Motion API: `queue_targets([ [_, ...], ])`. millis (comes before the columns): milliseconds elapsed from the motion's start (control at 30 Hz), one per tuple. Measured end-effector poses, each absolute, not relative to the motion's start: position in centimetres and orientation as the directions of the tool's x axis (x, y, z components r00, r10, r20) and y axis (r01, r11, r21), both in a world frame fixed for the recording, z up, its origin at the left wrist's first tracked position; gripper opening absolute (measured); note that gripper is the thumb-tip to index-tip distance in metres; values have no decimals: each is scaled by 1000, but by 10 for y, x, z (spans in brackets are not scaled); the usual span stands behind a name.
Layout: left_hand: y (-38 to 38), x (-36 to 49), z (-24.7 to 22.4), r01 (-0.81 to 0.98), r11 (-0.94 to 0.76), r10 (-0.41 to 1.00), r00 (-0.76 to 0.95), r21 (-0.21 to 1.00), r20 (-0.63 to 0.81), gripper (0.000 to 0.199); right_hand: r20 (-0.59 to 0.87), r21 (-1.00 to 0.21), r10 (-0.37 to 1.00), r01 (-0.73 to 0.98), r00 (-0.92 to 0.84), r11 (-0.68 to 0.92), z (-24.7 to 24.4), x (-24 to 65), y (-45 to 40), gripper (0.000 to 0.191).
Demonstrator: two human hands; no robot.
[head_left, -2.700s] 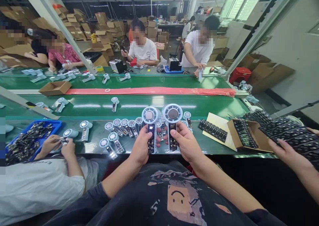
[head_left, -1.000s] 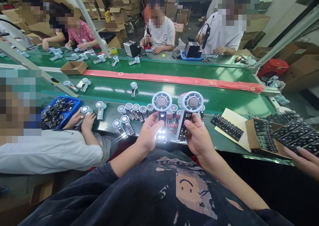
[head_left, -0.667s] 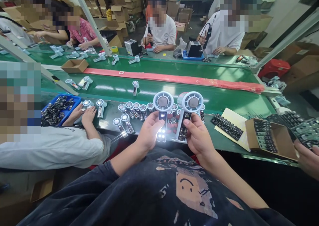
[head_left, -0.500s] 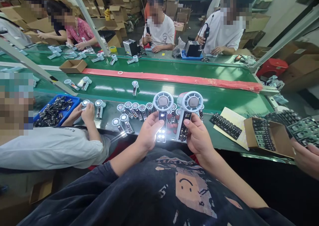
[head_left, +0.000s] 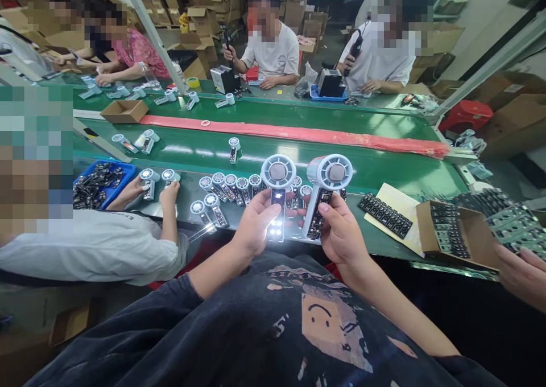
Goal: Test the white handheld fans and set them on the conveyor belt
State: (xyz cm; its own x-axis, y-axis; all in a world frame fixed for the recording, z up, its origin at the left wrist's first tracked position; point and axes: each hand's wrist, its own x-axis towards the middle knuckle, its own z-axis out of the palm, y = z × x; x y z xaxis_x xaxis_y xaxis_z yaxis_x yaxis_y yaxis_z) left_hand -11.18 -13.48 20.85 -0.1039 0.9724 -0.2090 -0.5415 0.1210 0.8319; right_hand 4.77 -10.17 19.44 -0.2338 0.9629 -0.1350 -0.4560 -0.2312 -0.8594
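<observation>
Pinching a pale-blue, round-headed plastic fan [head_left: 278,172] in the left hand [head_left: 256,222] and its twin fan [head_left: 334,172] in the right hand [head_left: 342,227], both left of an open brown cardboard box [head_left: 480,233];
four small white lights [head_left: 276,227] on the first fan, dark seconds ago, now shine, so it seems powered; the twin shows no such glow; seven loose pale-blue fans [head_left: 230,180] lie clustered farther left of the box, others partly hidden and uncounted; one black circuit-board panel [head_left: 385,215] lies just left of it.
</observation>
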Motion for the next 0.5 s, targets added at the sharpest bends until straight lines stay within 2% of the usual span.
queue_targets([
  [500, -133, -110, 207, -509, 144, 966, -116, 849, -233, 42, -149, -866, 957, -435, -250, -249, 193, 48, -99, 45],
])
